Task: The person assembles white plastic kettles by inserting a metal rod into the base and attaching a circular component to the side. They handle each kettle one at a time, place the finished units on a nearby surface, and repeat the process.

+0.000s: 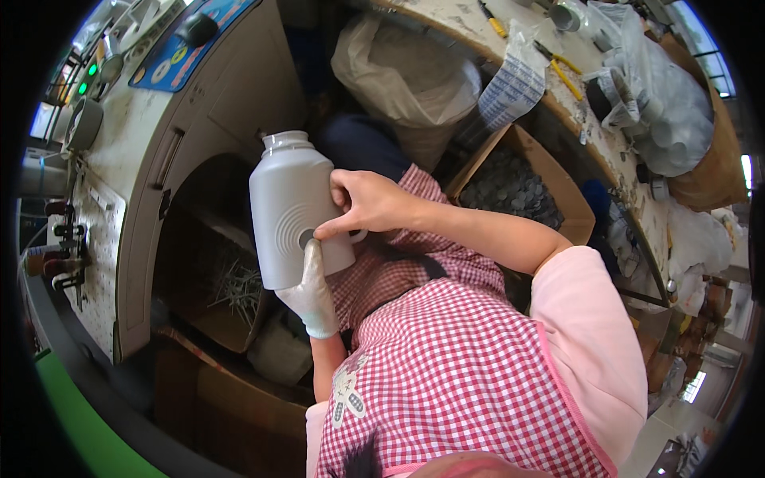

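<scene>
A pale grey plastic jug [291, 191] with a short wide neck and raised rings on its side stands slightly tilted in front of me. Its handle [359, 237] shows at the right. My left hand [312, 295], in a white glove, grips the jug from below, thumb up on its face and the other fingers hidden behind. In the middle of the rings lies a small dark grey disc [306, 237], under my left thumb tip. My bare right hand [370, 203] has its fingers curled, with the thumb tip pressed at the disc's edge.
An open carton [578, 211] at the right holds many grey discs. Behind stands a white sack [414, 72]. The right bench carries yellow-handled pliers [567, 76] and bagged clear plastic containers [673, 119]. A machine table [100, 187] with toggle clamps is at the left, above a bin of thin scraps [239, 287].
</scene>
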A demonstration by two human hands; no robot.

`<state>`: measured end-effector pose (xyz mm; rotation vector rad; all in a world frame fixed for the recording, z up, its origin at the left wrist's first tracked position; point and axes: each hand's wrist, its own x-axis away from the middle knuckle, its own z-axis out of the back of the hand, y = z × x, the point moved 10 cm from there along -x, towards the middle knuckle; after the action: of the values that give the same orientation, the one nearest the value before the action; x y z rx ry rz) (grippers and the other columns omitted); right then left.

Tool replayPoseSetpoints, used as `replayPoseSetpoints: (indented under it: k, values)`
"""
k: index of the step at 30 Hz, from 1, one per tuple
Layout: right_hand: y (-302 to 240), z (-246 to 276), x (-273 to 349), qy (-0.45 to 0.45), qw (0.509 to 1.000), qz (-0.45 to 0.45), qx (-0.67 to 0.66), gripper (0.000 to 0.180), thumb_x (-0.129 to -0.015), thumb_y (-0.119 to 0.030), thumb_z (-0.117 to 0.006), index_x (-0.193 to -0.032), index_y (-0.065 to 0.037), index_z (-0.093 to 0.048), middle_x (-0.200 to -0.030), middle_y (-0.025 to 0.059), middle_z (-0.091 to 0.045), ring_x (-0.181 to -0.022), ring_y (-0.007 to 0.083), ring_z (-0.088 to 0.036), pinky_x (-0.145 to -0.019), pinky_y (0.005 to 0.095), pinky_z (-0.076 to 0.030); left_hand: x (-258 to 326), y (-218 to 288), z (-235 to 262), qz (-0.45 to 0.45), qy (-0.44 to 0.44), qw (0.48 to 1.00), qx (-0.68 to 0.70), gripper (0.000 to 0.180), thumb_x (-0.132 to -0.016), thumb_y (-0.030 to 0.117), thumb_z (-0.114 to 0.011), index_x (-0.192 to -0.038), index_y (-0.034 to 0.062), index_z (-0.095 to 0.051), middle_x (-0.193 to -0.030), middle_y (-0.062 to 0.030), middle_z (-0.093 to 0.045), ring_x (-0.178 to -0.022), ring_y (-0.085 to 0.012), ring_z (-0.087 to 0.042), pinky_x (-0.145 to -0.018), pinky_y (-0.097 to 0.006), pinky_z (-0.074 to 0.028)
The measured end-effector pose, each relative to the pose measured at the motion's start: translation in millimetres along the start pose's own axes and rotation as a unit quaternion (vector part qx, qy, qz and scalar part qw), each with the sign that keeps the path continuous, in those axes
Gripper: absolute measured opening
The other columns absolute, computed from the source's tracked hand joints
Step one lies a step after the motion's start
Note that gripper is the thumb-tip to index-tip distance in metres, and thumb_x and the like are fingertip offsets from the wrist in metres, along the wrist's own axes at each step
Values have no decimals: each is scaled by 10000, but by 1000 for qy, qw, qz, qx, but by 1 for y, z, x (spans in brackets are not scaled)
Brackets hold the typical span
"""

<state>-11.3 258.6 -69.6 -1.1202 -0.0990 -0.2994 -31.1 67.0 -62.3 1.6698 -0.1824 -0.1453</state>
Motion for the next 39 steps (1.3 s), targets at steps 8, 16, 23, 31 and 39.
replayPoseSetpoints:
  k: [8, 16, 23, 31, 39]
  values:
    - [68, 363, -63, 377, 783, 169, 465, 364, -1014, -332, -571, -1139, -17, -703, -1152, 202, -719, -1033, 419, -674, -903, 502, -531, -10, -17, 6, 130, -34, 969, 209, 461, -1016, 126, -635, -1426, -45, -512, -1343, -114, -613, -1208, -212, -597, -1067, -385, -472]
    - [249, 549, -150, 248, 722, -93, 640, 390, -973, -339, -555, -1143, -2, -653, -989, 246, -712, -879, 420, -683, -777, 553, -528, -7, -28, -8, 223, -31, 945, 236, 436, -1029, 142, -643, -1425, 23, -506, -1323, -57, -622, -1219, -164, -615, -1025, -318, -512]
    - [31, 247, -55, 112, 977, 45, -174, 402, -1065, -267, -566, -1384, -23, -590, -720, -66, -529, -505, -7, -436, -425, 151, -324, -10, -24, -9, 244, -18, 941, 234, 404, -1020, 119, -647, -1396, 20, -538, -1320, -67, -636, -1227, -169, -622, -1035, -322, -524]
    - [-37, 0, 40, -132, 985, -18, -113, 483, -1048, -74, -546, -1527, -123, -505, -980, 165, -720, -754, 193, -686, -754, 321, -568, -10, -21, -5, 170, -47, 959, 224, 327, -1055, 95, -581, -1371, 9, -583, -1337, -71, -642, -1244, -161, -622, -1066, -304, -522]
    - [-43, -11, 44, -91, 990, 56, -87, 453, -1061, -72, -521, -1512, -111, -517, -1075, 169, -633, -925, 262, -626, -824, 338, -507, -8, -20, -6, 174, -65, 944, 273, 321, -1069, 117, -565, -1374, 16, -586, -1367, -74, -622, -1272, -149, -597, -1058, -292, -521]
